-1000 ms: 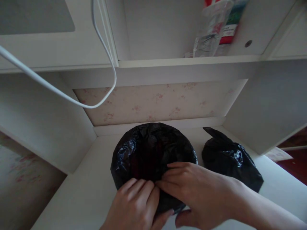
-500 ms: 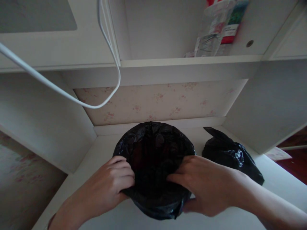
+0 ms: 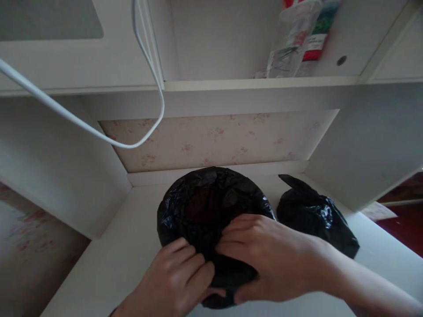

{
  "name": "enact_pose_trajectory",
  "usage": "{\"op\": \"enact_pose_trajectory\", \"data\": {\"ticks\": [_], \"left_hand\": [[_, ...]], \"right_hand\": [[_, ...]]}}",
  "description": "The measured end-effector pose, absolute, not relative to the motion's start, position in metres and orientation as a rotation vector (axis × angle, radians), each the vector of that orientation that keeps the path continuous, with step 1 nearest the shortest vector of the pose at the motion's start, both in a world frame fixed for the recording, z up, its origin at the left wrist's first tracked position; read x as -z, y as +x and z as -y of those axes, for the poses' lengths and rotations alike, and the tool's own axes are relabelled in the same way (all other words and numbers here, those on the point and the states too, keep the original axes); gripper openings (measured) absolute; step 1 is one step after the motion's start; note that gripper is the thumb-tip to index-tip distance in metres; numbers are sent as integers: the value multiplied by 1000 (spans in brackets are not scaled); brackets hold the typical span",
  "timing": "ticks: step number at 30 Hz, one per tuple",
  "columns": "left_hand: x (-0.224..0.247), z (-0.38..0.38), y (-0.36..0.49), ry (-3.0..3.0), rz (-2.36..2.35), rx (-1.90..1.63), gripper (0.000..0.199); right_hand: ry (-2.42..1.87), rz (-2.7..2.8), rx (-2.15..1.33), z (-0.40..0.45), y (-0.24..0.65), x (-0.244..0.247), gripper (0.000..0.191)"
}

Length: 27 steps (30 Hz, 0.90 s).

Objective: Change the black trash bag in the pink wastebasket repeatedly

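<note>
A round bin lined with a black trash bag [image 3: 185, 193] stands before me, its mouth facing up; the bag is folded over the rim and hides the bin itself. My left hand [image 3: 185, 273] grips the near-left part of the rim, fingers curled inside and thumb outside beneath it. On the near-right part, my right hand [image 3: 261, 255] pinches the bag's edge, with its fingers inside the mouth and the thumb outside. To the right sits a knotted black plastic bag [image 3: 313, 220], apart from the bin and close to my right forearm.
The white surface [image 3: 112, 273] under the bin runs back to a floral-patterned wall [image 3: 205, 141]. White side panels [image 3: 370, 141] enclose it. Above is a shelf [image 3: 257, 84] with a clear plastic container [image 3: 291, 44]. A white cable [image 3: 128, 145] loops down at the upper left.
My left hand has moved right and nearer along the rim. My right hand has shifted slightly left, bringing the hands closer together. The near edge of the bag looks more gathered.
</note>
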<state>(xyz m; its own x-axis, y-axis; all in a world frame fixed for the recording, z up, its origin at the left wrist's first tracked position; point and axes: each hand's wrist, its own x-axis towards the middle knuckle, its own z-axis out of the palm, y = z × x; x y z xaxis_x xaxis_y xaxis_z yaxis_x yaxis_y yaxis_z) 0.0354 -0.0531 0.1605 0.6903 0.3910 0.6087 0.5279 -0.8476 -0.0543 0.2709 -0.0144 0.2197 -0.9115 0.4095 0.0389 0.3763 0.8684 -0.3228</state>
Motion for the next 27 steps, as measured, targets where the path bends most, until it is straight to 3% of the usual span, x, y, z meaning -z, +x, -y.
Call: {"op": "enact_pose_trajectory", "data": {"ticks": [5,10,13,16,18,21,25,27], "left_hand": [[-162,24,-8,-2686,588,935,48],[-157,-9,-58,-2608,671,780,31],[-150,-23,-83,-2474,774,677,43],[-144,-18,-92,-2453,827,704,52],[-143,-2,-84,-2460,798,914,53],[-148,34,-47,-2423,710,1177,48],[-162,73,21,-2337,856,1024,23],[-163,82,47,-2312,914,1012,21]], "right_hand": [[-555,2863,-621,-6,296,-225,52],[-696,2862,-479,-11,312,-225,64],[-750,2962,-399,-20,316,-221,73],[-812,3105,-302,-30,314,-216,42],[-882,3181,-208,-32,308,-214,22],[-935,3231,-94,-23,295,-211,14],[-949,3140,29,6,270,-203,14],[-885,3069,72,23,258,-199,14]]}}
